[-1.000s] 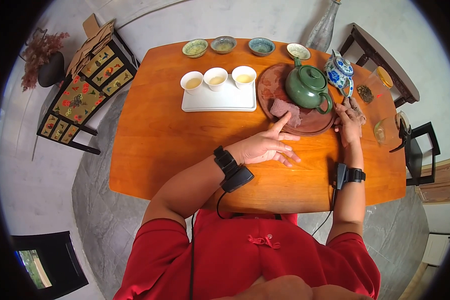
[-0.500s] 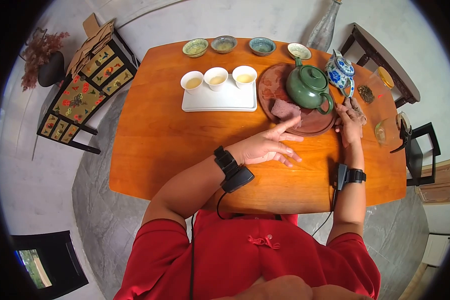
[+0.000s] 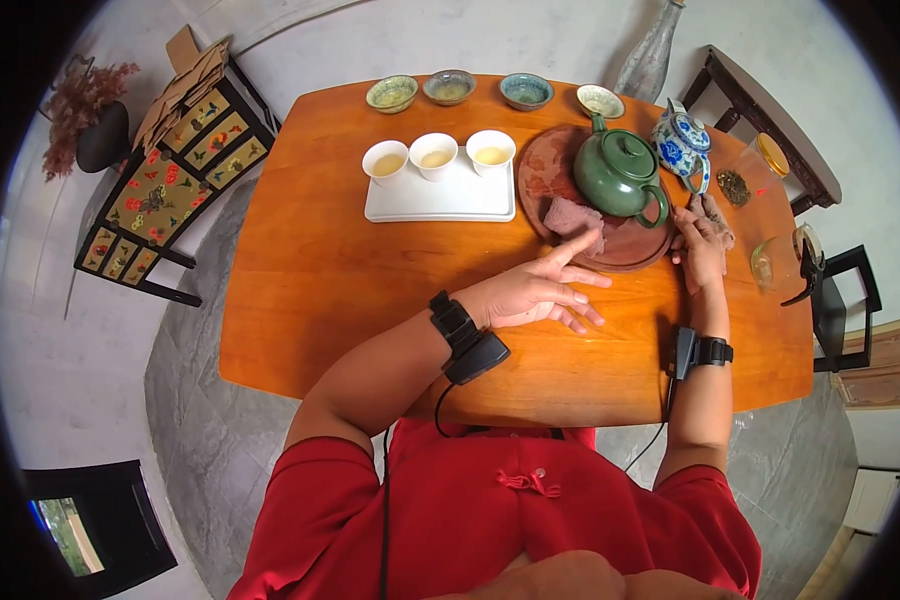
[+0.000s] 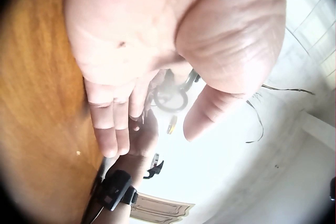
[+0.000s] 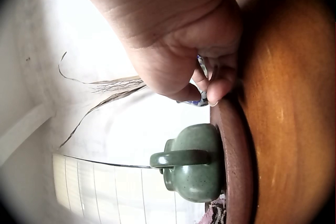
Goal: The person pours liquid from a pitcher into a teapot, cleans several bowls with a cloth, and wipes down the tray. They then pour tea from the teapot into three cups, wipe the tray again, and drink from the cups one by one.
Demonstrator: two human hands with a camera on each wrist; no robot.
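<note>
My left hand (image 3: 530, 295) hovers at the front of the round reddish-brown tray (image 3: 547, 165) with spread fingers, its index finger overlapping the folded pink cloth (image 3: 570, 217) in the head view. In the left wrist view the palm (image 4: 126, 29) has nothing in it. At the tray's right edge my right hand (image 3: 705, 255) rests with loosely bent fingers, beside a crumpled brownish thing (image 3: 722, 232) that it partly covers. A green teapot (image 3: 615, 175) stands lidded on the tray, its handle toward my right hand. Behind is a blue-and-white teapot (image 3: 678, 145).
Left of the tray, a white rectangular tray (image 3: 440, 207) bears three white cups (image 3: 385, 162) of pale tea. Several small glazed bowls (image 3: 391, 94) line the table's back edge. A glass jar of tea leaves (image 3: 745, 180) and a clear glass pitcher (image 3: 765, 265) stand at right.
My left index finger has shifted slightly to the right and down over the pink cloth. My right hand and the tea things keep their places.
</note>
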